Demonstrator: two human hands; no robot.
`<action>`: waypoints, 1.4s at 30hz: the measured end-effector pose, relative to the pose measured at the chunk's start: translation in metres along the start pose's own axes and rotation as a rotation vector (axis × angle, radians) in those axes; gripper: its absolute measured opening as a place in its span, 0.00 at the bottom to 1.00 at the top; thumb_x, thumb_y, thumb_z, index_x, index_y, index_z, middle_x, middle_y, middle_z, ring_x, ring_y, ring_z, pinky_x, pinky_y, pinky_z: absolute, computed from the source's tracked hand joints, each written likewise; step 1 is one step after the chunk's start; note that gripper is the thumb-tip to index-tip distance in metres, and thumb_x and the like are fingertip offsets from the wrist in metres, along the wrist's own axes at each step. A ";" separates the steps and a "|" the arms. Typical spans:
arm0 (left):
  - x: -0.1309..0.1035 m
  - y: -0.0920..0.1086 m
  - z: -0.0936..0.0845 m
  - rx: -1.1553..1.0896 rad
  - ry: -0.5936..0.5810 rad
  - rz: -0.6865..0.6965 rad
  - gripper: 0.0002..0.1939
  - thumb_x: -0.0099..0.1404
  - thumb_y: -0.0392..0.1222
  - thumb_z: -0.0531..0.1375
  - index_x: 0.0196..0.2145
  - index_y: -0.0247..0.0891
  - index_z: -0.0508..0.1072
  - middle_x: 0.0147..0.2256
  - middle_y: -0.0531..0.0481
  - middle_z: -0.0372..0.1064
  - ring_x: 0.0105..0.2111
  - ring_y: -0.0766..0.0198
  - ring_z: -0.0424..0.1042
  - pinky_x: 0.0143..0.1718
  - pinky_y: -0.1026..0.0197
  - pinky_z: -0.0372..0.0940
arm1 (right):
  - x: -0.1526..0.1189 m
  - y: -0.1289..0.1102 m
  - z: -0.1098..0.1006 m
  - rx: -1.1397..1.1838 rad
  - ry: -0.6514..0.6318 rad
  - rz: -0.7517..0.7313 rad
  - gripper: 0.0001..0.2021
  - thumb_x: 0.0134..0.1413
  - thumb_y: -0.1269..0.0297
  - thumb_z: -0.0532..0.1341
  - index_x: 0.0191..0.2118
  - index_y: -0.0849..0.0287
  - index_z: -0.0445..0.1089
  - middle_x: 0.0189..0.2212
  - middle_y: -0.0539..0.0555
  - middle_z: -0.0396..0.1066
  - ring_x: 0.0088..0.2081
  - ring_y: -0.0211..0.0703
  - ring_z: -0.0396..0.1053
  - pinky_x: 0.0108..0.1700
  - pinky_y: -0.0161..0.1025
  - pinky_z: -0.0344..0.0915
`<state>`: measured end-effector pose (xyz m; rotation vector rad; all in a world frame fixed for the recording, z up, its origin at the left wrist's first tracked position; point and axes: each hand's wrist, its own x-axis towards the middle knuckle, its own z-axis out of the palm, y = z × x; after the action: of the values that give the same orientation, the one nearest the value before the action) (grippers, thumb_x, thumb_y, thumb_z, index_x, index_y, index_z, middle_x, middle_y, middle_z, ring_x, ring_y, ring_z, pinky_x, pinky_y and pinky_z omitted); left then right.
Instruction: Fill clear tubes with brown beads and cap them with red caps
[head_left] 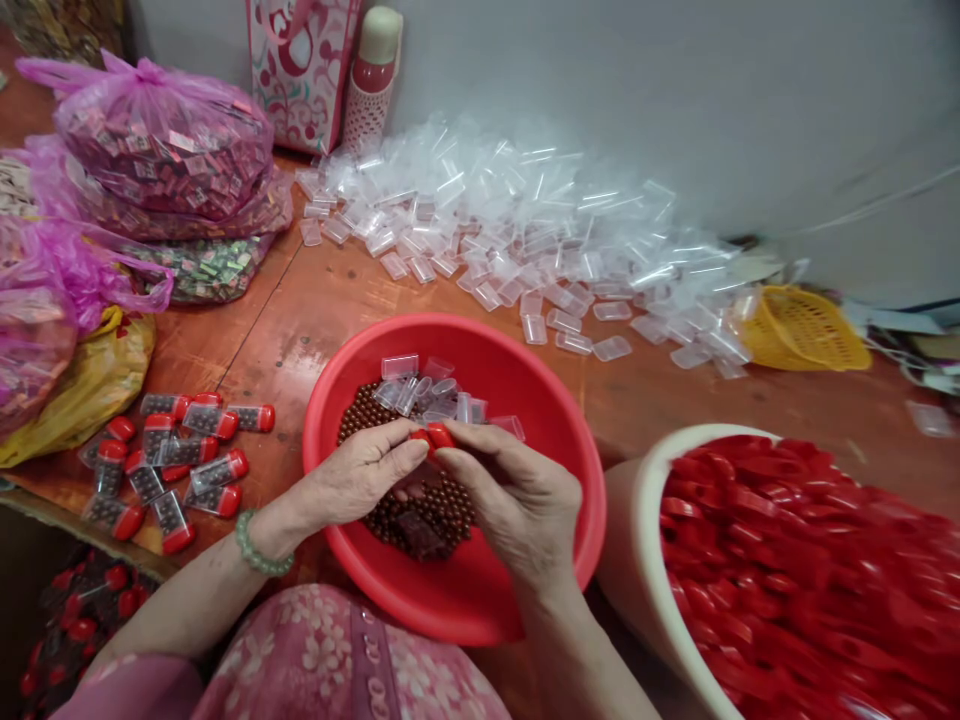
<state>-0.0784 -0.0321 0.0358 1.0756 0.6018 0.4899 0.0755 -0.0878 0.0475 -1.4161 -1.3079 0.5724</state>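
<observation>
Over a red basin, both hands meet around small red plastic pieces. My left hand, with a green bead bracelet at its wrist, pinches a red piece between thumb and fingers. Thumb and forefinger of my right hand are closed on the red piece beside it. Whatever lies under the fingers is largely hidden. Brown beads cover part of the basin's bottom, and clear plastic cases lie at its far side.
Filled red-capped cases lie at left, near tied pink bags. Clear cases are heaped along the wall. A cream bucket of red parts stands at right, a yellow basket behind it. A flask stands behind.
</observation>
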 end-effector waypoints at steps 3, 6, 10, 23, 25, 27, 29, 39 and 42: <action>0.000 -0.001 -0.001 -0.043 0.013 0.017 0.24 0.64 0.61 0.58 0.38 0.34 0.71 0.31 0.52 0.64 0.32 0.67 0.63 0.36 0.63 0.61 | -0.002 -0.001 0.000 -0.224 -0.086 -0.266 0.15 0.54 0.65 0.67 0.49 0.56 0.73 0.39 0.56 0.79 0.38 0.44 0.77 0.41 0.41 0.76; -0.002 0.000 -0.003 -0.127 -0.055 0.043 0.25 0.62 0.60 0.61 0.44 0.34 0.72 0.35 0.50 0.67 0.37 0.65 0.65 0.43 0.61 0.62 | 0.000 -0.002 -0.002 -0.371 -0.151 -0.393 0.26 0.54 0.58 0.67 0.58 0.57 0.65 0.41 0.59 0.77 0.40 0.48 0.76 0.42 0.44 0.75; -0.003 -0.001 -0.004 -0.204 -0.097 -0.001 0.24 0.60 0.57 0.65 0.44 0.33 0.71 0.33 0.51 0.66 0.32 0.68 0.64 0.37 0.64 0.61 | 0.001 0.000 -0.002 -0.492 -0.238 -0.473 0.34 0.53 0.50 0.66 0.61 0.58 0.58 0.44 0.63 0.74 0.43 0.53 0.74 0.43 0.49 0.74; -0.002 -0.004 0.001 -0.131 -0.035 -0.001 0.22 0.62 0.56 0.62 0.41 0.33 0.70 0.33 0.50 0.65 0.32 0.67 0.64 0.36 0.63 0.62 | -0.001 0.006 0.011 -0.650 -0.184 -0.610 0.31 0.51 0.61 0.61 0.60 0.62 0.55 0.38 0.62 0.73 0.38 0.53 0.73 0.37 0.47 0.70; -0.003 -0.003 0.001 -0.141 -0.033 0.003 0.22 0.61 0.56 0.63 0.41 0.32 0.71 0.33 0.51 0.65 0.32 0.68 0.63 0.36 0.65 0.61 | 0.000 0.006 0.011 -0.667 -0.161 -0.643 0.32 0.51 0.60 0.62 0.61 0.61 0.55 0.37 0.61 0.74 0.37 0.52 0.73 0.36 0.46 0.69; -0.004 -0.002 0.000 -0.163 -0.046 0.000 0.23 0.60 0.56 0.64 0.40 0.32 0.72 0.31 0.52 0.65 0.31 0.69 0.63 0.35 0.65 0.61 | 0.001 0.006 0.011 -0.679 -0.143 -0.672 0.33 0.50 0.59 0.62 0.61 0.61 0.55 0.35 0.60 0.74 0.35 0.51 0.73 0.35 0.45 0.68; -0.004 -0.004 0.000 -0.204 -0.067 0.000 0.24 0.59 0.58 0.65 0.40 0.33 0.73 0.31 0.52 0.66 0.31 0.68 0.63 0.35 0.65 0.62 | 0.000 0.006 0.012 -0.686 -0.135 -0.696 0.34 0.50 0.58 0.63 0.61 0.61 0.55 0.33 0.58 0.75 0.33 0.50 0.73 0.35 0.45 0.66; 0.014 0.000 0.023 -0.142 0.414 -0.029 0.16 0.70 0.44 0.53 0.29 0.35 0.73 0.28 0.52 0.70 0.36 0.64 0.69 0.44 0.62 0.64 | -0.002 0.015 0.004 -0.816 -0.257 -0.724 0.33 0.54 0.51 0.62 0.61 0.62 0.56 0.42 0.63 0.76 0.40 0.53 0.75 0.42 0.48 0.65; 0.016 0.018 0.034 0.144 0.568 -0.010 0.17 0.70 0.37 0.49 0.24 0.36 0.67 0.23 0.56 0.65 0.32 0.68 0.65 0.37 0.65 0.61 | 0.005 0.014 -0.003 -0.704 -0.313 -0.561 0.32 0.54 0.47 0.62 0.60 0.60 0.61 0.48 0.64 0.74 0.47 0.57 0.73 0.49 0.54 0.65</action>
<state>-0.0455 -0.0376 0.0612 1.0686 1.1550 0.7610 0.0850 -0.0820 0.0375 -1.4254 -2.1999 -0.0756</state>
